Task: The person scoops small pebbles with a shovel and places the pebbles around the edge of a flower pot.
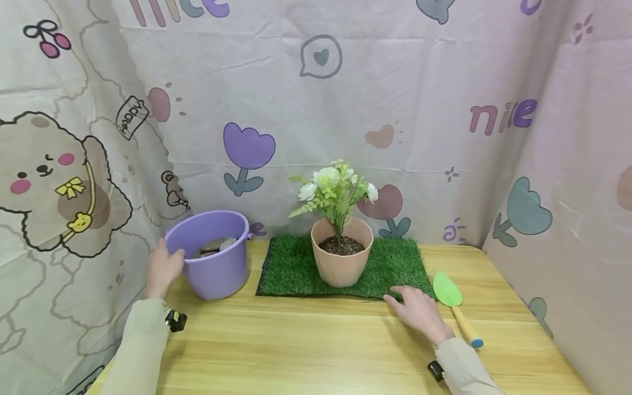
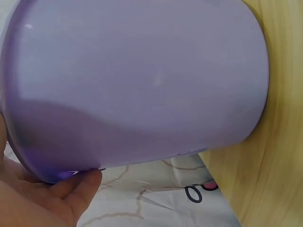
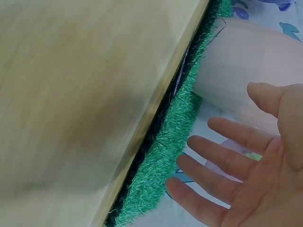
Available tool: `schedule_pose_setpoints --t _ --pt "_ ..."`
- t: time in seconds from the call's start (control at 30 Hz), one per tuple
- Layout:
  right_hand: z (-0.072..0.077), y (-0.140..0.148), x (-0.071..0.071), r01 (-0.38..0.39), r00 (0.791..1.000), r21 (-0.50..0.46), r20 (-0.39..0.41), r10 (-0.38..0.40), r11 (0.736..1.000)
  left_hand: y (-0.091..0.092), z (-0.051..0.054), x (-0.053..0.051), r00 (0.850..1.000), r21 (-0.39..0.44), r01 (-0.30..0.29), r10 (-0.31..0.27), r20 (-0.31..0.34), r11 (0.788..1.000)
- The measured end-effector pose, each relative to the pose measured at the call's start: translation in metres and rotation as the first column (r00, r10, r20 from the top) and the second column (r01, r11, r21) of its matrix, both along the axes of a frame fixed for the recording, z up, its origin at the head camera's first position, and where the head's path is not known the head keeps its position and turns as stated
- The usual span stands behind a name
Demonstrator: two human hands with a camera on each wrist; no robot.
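A purple bucket (image 1: 217, 277) with grey and brown stones (image 1: 217, 247) in it stands on the table at the left. My left hand (image 1: 165, 269) grips the bucket's rim on its left side; the left wrist view shows its fingers (image 2: 83, 194) against the outer wall under the rim. My right hand (image 1: 417, 311) is over the front right edge of a green artificial grass mat (image 1: 395, 266), its fingers spread and holding nothing. On the mat stands a pale pink flowerpot (image 1: 342, 269) with dark soil and a white-flowered plant (image 1: 336, 192).
To the right of my right hand lies a small trowel (image 1: 449, 291) with a green blade and a yellow handle. Printed cloth (image 1: 316, 109) hangs behind the wooden table (image 1: 296, 345) and along both sides, close to the bucket at the left.
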State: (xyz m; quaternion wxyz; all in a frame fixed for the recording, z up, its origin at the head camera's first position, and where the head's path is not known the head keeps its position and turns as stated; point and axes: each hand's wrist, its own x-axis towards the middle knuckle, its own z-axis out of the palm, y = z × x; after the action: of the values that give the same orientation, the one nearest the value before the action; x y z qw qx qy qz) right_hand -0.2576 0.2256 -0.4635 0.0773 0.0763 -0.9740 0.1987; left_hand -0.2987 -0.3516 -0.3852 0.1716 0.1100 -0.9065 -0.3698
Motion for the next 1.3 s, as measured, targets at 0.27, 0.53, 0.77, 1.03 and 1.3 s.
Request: schedule_pose_setpoints --t 0.27,0.53,0.77,1.03,1.3 --pt "-0.002 0.001 -0.001 -0.005 1.0 0.002 -0.004 0.005 1.0 0.007 -0.005 0.02 0.999 0.008 -0.022 0.023 -0.043 1.0" --pt "-0.002 0.006 -0.003 -0.006 0.999 0.011 -0.037 0.007 1.0 0.016 -0.005 0.043 0.997 -0.026 -0.02 0.018 -0.074 0.999" --pt "-0.005 0.022 -0.002 -0.023 0.999 0.032 -0.04 0.024 0.999 0.021 -0.006 0.061 0.996 -0.02 -0.019 0.017 -0.085 1.0" --pt "-0.005 0.047 0.002 -0.022 0.999 0.058 -0.048 0.025 0.998 0.026 -0.007 0.075 0.998 -0.018 -0.05 0.05 -0.026 0.999" --pt "-0.001 0.074 0.01 -0.026 0.997 0.1 -0.075 0.033 0.995 0.023 -0.002 0.082 0.996 0.067 -0.079 0.082 -0.043 0.995"
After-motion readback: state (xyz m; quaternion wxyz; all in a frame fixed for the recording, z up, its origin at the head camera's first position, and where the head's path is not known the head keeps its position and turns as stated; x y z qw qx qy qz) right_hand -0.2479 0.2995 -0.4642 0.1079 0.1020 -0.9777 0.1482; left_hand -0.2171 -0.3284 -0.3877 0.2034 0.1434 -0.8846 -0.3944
